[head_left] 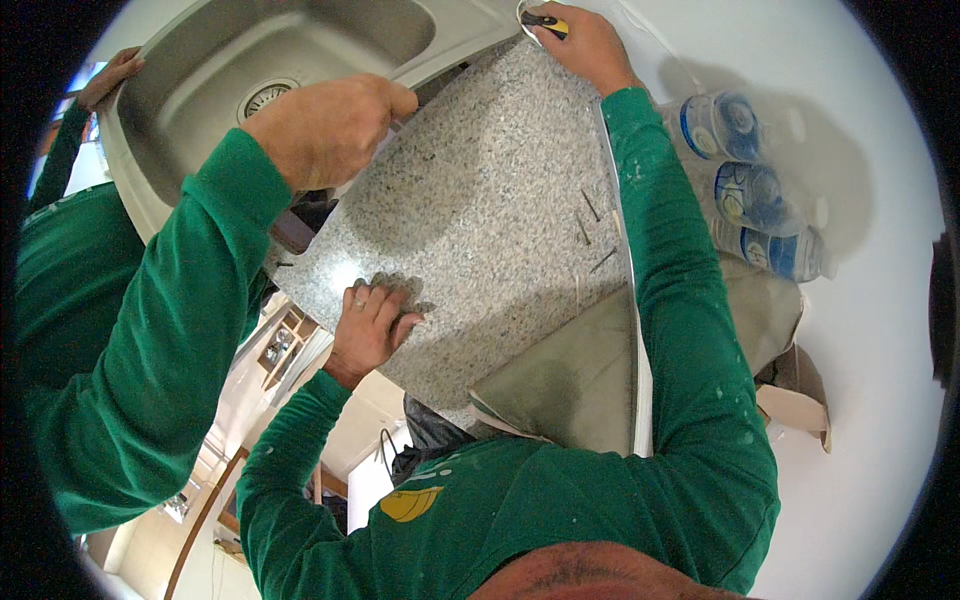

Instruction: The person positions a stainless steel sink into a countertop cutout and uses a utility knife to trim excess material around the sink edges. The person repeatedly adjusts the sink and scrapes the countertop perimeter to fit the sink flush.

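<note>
"What's nearest?"

"The left hand, palm down on the speckled tabletop, thumb out, fingers seemingly holding nothing."

"And farther off?"

"The right hand, arm stretched along the tabletop's right edge, fingers closed around a yellow-and-black tool at the far end, near the sink."

"How will that handle?"

"Light, stiff and sturdy, I'd guess, not very slippery; take it around its body."

The right hand partly hides the small yellow-and-black tool.
</note>
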`<state>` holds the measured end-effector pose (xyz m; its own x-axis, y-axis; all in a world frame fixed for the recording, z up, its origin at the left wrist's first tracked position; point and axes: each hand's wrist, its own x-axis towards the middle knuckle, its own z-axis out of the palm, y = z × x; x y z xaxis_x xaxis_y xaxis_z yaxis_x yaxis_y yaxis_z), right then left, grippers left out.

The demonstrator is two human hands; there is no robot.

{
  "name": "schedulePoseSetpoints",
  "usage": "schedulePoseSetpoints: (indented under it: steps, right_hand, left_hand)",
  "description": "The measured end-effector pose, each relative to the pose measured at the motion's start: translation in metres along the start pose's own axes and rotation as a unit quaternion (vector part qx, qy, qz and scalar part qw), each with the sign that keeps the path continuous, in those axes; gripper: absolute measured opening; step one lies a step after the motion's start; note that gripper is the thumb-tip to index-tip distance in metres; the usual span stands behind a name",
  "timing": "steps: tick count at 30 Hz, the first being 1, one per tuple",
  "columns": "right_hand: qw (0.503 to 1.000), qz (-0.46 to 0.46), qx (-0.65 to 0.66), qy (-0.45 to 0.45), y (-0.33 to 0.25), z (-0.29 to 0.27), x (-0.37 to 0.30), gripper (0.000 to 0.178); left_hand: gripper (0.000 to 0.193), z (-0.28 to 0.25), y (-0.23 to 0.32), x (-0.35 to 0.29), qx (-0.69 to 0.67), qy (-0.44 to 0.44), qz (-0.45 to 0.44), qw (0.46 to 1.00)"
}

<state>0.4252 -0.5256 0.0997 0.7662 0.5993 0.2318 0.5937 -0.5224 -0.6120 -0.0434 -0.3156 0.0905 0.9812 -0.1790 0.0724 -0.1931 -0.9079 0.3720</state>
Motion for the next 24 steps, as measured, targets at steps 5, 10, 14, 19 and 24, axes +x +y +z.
schedulePoseSetpoints:
  steps: [5, 10, 14, 19, 24]
  right_hand:
    - [0.996, -0.050, -0.068, 0.024, 0.033, 0.019, 0.011, 0.035]
    - [0.994, -0.059, -0.086, 0.041, 0.042, 0.025, 0.011, 0.035]
    - [0.995, -0.047, -0.075, 0.040, 0.036, 0.026, 0.011, 0.035]
    - [0.990, -0.023, -0.120, 0.068, 0.025, 0.029, -0.006, 0.035]
    - [0.984, -0.003, -0.154, 0.090, 0.005, 0.025, -0.018, 0.035]
  left_hand:
    - [0.053, 0.008, -0.003, -0.011, -0.016, -0.039, -0.034, 0.999]
    - [0.048, 0.003, -0.001, -0.002, -0.025, -0.041, -0.024, 0.999]
    - [0.044, 0.000, 0.000, -0.004, 0.002, -0.033, -0.022, 0.999]
    - [0.044, 0.000, -0.006, -0.005, -0.023, -0.022, -0.033, 0.999]
    - [0.043, 0.005, -0.005, -0.006, -0.023, 0.018, -0.038, 0.999]
